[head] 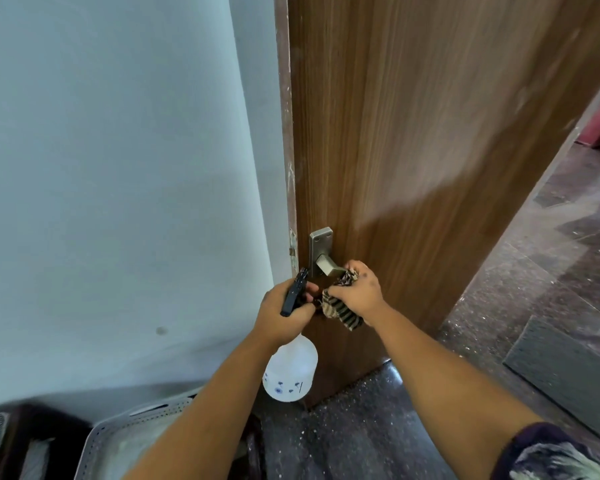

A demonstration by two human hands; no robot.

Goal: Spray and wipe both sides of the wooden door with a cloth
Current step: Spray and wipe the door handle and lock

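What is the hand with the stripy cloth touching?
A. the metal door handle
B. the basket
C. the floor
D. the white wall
A. The right hand grips the striped cloth and holds it against the lever of the metal door handle on the wooden door, while the left hand holds the spray bottle.
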